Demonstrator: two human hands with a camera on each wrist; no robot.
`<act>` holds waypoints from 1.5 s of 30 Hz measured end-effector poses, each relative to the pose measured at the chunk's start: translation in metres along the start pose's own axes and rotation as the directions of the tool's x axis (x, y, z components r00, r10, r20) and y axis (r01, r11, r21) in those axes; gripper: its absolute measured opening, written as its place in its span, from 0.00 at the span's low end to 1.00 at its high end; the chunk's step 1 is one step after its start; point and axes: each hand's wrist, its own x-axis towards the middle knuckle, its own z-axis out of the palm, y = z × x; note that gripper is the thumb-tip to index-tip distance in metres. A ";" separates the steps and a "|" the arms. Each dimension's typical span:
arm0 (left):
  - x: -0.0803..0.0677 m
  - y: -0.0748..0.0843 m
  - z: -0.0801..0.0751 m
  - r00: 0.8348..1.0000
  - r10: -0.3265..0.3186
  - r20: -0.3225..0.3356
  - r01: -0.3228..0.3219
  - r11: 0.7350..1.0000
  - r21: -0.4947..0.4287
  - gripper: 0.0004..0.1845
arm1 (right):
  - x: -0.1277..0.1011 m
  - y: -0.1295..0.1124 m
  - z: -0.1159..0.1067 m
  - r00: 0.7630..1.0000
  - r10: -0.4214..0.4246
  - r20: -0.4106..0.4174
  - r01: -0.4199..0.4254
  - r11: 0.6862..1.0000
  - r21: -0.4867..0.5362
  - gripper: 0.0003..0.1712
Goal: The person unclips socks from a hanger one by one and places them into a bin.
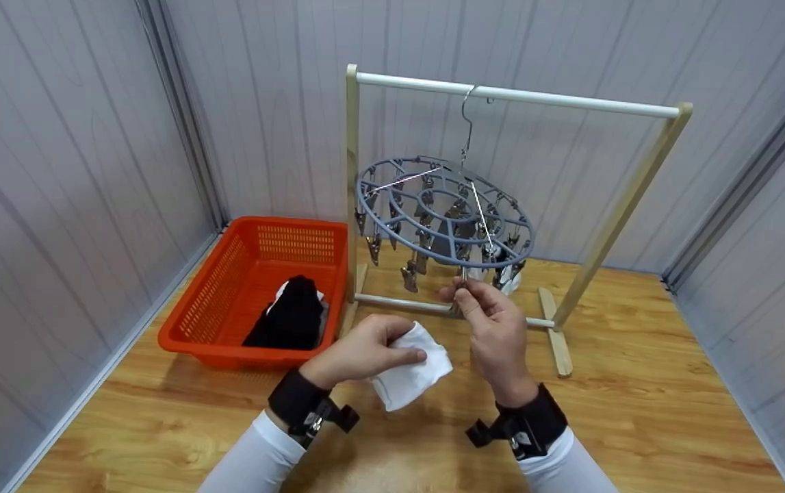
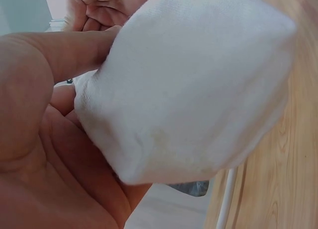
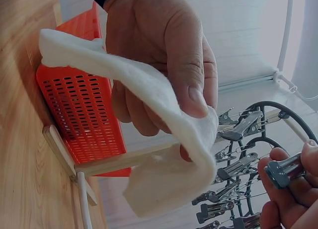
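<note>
1. Left hand (image 1: 358,352) pinches a white sock (image 1: 411,375) near the round clip hanger (image 1: 443,212).
2. Right hand (image 1: 495,332) pinches a metal clip (image 3: 284,170) on the hanger's near edge.
3. Orange basket (image 1: 217,294) sits left.

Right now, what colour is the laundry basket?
Orange-red basket, clearest in the head view.

The left hand (image 1: 358,352) grips a white sock (image 1: 411,375) while the right hand (image 1: 495,329) pinches a clip (image 1: 462,277) under the round hanger (image 1: 443,212).
</note>
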 end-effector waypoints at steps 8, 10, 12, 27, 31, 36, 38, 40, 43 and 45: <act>-0.001 0.000 -0.005 1.000 0.001 -0.022 -0.002 1.000 -0.015 0.11 | -0.002 0.000 0.001 1.000 -0.028 -0.011 0.027 0.996 -0.085 0.14; -0.001 0.000 -0.007 1.000 0.000 -0.030 -0.001 1.000 -0.013 0.11 | -0.003 0.000 0.001 0.997 -0.075 -0.012 0.071 0.981 -0.178 0.14; -0.001 -0.001 -0.009 0.999 -0.002 -0.034 0.001 1.000 -0.009 0.11 | -0.003 0.001 0.001 0.988 -0.154 -0.006 0.146 0.948 -0.281 0.13; -0.009 0.002 -0.030 0.996 -0.041 -0.077 0.040 0.999 -0.009 0.08 | 0.000 -0.004 -0.007 0.782 -0.621 0.055 0.537 0.626 -0.565 0.17; -0.012 0.002 -0.039 0.993 -0.049 -0.109 0.050 0.999 0.002 0.08 | 0.002 -0.010 -0.009 0.722 -0.691 0.038 0.582 0.576 -0.575 0.18; -0.018 0.001 -0.053 0.986 -0.059 -0.159 0.056 0.998 -0.020 0.11 | 0.005 -0.012 -0.011 0.701 -0.713 0.026 0.570 0.538 -0.621 0.24; -0.021 0.001 -0.059 0.982 -0.057 -0.181 0.054 0.998 -0.021 0.12 | 0.005 -0.011 -0.012 0.717 -0.696 0.035 0.549 0.533 -0.644 0.26; -0.024 0.000 -0.066 0.977 -0.058 -0.208 0.057 0.998 -0.012 0.13 | 0.006 -0.009 -0.012 0.738 -0.673 0.045 0.524 0.531 -0.666 0.28; -0.027 0.000 -0.074 0.966 -0.075 -0.246 0.074 0.997 -0.012 0.15 | 0.007 -0.006 -0.013 0.775 -0.630 0.058 0.483 0.530 -0.697 0.33; -0.029 -0.001 -0.079 0.956 -0.104 -0.273 0.104 0.994 -0.015 0.17 | 0.007 -0.004 -0.014 0.794 -0.605 0.065 0.460 0.526 -0.716 0.36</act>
